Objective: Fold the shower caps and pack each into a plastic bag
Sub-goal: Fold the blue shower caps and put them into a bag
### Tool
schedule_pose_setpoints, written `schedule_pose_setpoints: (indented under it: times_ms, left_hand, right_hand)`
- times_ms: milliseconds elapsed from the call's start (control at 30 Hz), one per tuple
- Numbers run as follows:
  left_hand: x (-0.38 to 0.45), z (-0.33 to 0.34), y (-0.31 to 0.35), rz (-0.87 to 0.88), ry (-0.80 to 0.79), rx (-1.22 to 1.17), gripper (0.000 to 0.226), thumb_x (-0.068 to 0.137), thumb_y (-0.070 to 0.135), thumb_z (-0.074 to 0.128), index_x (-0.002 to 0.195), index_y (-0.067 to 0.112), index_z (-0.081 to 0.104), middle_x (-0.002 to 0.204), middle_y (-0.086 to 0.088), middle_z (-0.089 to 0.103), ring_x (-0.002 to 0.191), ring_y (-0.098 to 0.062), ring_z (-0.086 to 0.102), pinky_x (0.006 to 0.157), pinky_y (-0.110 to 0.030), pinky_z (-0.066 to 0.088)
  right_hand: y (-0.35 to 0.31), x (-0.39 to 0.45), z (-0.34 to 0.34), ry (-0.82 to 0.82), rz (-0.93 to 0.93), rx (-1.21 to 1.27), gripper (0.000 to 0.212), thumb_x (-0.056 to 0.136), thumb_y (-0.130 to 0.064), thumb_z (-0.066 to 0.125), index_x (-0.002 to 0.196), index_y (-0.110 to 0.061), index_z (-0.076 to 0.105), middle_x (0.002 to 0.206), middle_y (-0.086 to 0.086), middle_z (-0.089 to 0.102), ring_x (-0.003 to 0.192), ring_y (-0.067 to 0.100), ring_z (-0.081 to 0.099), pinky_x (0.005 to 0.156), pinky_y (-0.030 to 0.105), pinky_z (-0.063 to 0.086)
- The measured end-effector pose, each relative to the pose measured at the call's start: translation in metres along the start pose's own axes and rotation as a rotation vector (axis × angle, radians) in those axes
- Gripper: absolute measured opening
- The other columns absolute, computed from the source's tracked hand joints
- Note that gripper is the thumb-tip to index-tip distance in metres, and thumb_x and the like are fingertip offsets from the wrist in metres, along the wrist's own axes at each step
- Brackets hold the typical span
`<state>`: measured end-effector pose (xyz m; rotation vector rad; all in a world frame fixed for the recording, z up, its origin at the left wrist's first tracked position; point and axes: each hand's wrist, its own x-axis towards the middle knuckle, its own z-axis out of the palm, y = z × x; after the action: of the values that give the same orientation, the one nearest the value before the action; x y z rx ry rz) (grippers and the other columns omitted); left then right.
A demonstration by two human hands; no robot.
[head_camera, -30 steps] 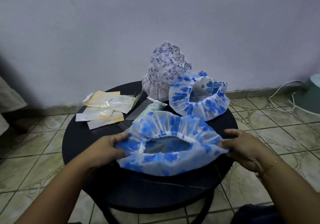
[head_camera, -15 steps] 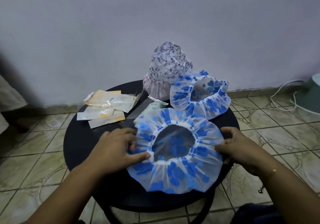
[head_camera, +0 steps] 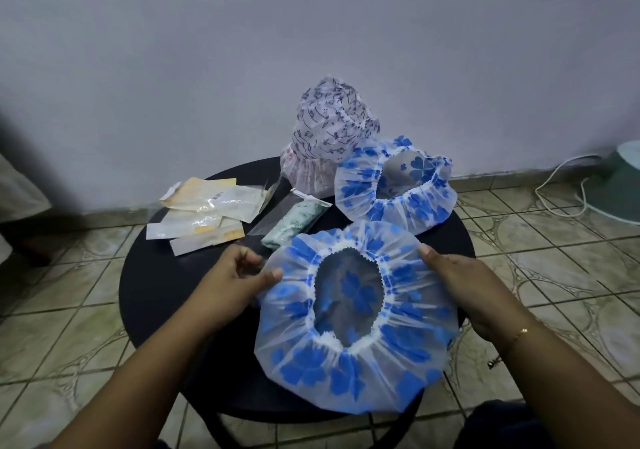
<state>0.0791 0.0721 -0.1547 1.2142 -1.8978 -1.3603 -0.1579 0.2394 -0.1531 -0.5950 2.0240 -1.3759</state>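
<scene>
A white shower cap with blue flowers [head_camera: 311, 362] lies spread on the round black table [head_camera: 156, 292], its elastic opening facing up and its near edge hanging over the table's front. My left hand [head_camera: 235, 275] pinches its left rim. My right hand [head_camera: 464, 285] holds its far right rim. A second blue-flowered cap [head_camera: 394, 185] and a pink cap with dark print [head_camera: 329, 136] stand at the back. A bag holding a folded green cap [head_camera: 294, 221] lies beside an empty clear bag [head_camera: 270, 211]. Several packed bags [head_camera: 207, 206] lie at the back left.
The table stands on a tiled floor against a grey wall. A white cable [head_camera: 561, 188] and a teal object [head_camera: 623, 185] lie on the floor to the right. Pale cloth [head_camera: 17, 192] shows at the left edge.
The cap, earlier stretched between both hands, now lies flat and nearer to me, over the table's front edge. Both hands have shifted up its sides toward the far rim.
</scene>
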Motion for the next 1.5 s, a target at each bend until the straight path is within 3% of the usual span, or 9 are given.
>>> schedule_pose_setpoints:
  times_ms: [233, 367, 567, 667, 733, 1000, 1167, 1333, 1500]
  left_hand:
    - [0.003, -0.013, -0.008, -0.052, -0.539, -0.249, 0.062, 0.075, -0.015, 0.060, 0.120, 0.028, 0.064, 0.117, -0.003, 0.068, 0.105, -0.020, 0.065, 0.081, -0.030, 0.055]
    - [0.009, -0.023, -0.012, -0.001, -0.480, -0.181, 0.080, 0.065, -0.002, 0.062, 0.134, 0.032, 0.041, 0.129, 0.003, 0.059, 0.111, -0.013, 0.062, 0.084, -0.032, 0.054]
    - [0.004, -0.024, -0.008, 0.058, -0.564, -0.155, 0.061, 0.058, 0.015, 0.077, 0.107, 0.024, 0.041, 0.119, -0.002, 0.060, 0.107, -0.017, 0.062, 0.077, -0.030, 0.053]
    - [0.005, -0.016, -0.010, 0.058, -0.358, -0.219, 0.056, 0.048, 0.061, 0.082, 0.082, 0.026, 0.055, 0.086, 0.003, 0.062, 0.083, -0.014, 0.058, 0.077, -0.031, 0.046]
    - [0.009, -0.012, -0.013, 0.058, -0.208, -0.151, 0.049, 0.055, 0.070, 0.075, 0.071, 0.028, 0.055, 0.077, 0.001, 0.055, 0.077, -0.017, 0.050, 0.076, -0.036, 0.040]
    - [0.015, -0.015, -0.014, -0.135, -0.053, -0.233, 0.039, 0.067, -0.012, 0.075, 0.083, 0.010, 0.048, 0.056, -0.004, 0.061, 0.054, -0.017, 0.058, 0.062, -0.033, 0.048]
    - [0.014, -0.019, -0.011, -0.115, -0.100, -0.213, 0.045, 0.063, -0.017, 0.076, 0.079, 0.012, 0.045, 0.069, -0.008, 0.050, 0.065, -0.022, 0.052, 0.063, -0.036, 0.048]
    - [0.011, -0.019, -0.009, -0.120, -0.304, -0.165, 0.037, 0.081, -0.018, 0.057, 0.099, 0.015, 0.058, 0.096, -0.008, 0.068, 0.083, -0.019, 0.067, 0.070, -0.029, 0.056]
    - [0.008, -0.021, -0.012, -0.233, -0.313, -0.160, 0.053, 0.081, -0.023, 0.046, 0.104, 0.017, 0.071, 0.106, -0.010, 0.071, 0.095, -0.030, 0.068, 0.086, -0.042, 0.055]
  right_hand:
    - [0.003, 0.000, 0.003, 0.056, -0.002, 0.037, 0.024, 0.089, -0.025, 0.061, 0.080, -0.004, 0.069, 0.075, 0.011, 0.070, 0.064, 0.021, 0.064, 0.060, 0.028, 0.050]
    - [0.001, 0.004, -0.004, 0.112, 0.024, 0.044, 0.023, 0.092, -0.023, 0.058, 0.080, -0.006, 0.069, 0.074, 0.010, 0.068, 0.064, 0.021, 0.062, 0.057, 0.027, 0.047]
    - [0.003, 0.001, 0.000, 0.039, -0.066, -0.058, 0.027, 0.089, -0.040, 0.058, 0.085, -0.015, 0.069, 0.082, 0.004, 0.072, 0.077, 0.021, 0.068, 0.072, 0.034, 0.053]
    - [0.001, 0.001, 0.004, -0.074, -0.053, 0.006, 0.029, 0.085, -0.042, 0.061, 0.103, -0.020, 0.064, 0.096, 0.001, 0.071, 0.088, 0.019, 0.068, 0.083, 0.038, 0.054]
    - [0.002, 0.002, 0.005, -0.110, -0.052, -0.002, 0.036, 0.083, -0.037, 0.065, 0.115, -0.024, 0.055, 0.107, -0.001, 0.065, 0.093, 0.018, 0.066, 0.086, 0.039, 0.053]
    - [0.004, 0.003, 0.004, -0.119, -0.090, 0.040, 0.037, 0.081, -0.014, 0.069, 0.110, -0.025, 0.050, 0.092, 0.014, 0.069, 0.078, 0.026, 0.068, 0.073, 0.039, 0.055]
    - [0.002, 0.002, 0.003, -0.074, -0.160, 0.070, 0.026, 0.082, -0.001, 0.065, 0.094, -0.019, 0.051, 0.080, 0.020, 0.065, 0.067, 0.025, 0.062, 0.065, 0.035, 0.050]
    - [0.005, 0.004, 0.004, -0.091, -0.190, -0.021, 0.020, 0.086, 0.005, 0.057, 0.074, -0.012, 0.057, 0.076, 0.010, 0.062, 0.067, 0.018, 0.055, 0.060, 0.024, 0.047]
    - [0.005, 0.008, 0.001, -0.137, -0.052, -0.090, 0.019, 0.091, -0.001, 0.053, 0.092, -0.012, 0.068, 0.084, 0.007, 0.069, 0.068, 0.018, 0.062, 0.057, 0.021, 0.051]
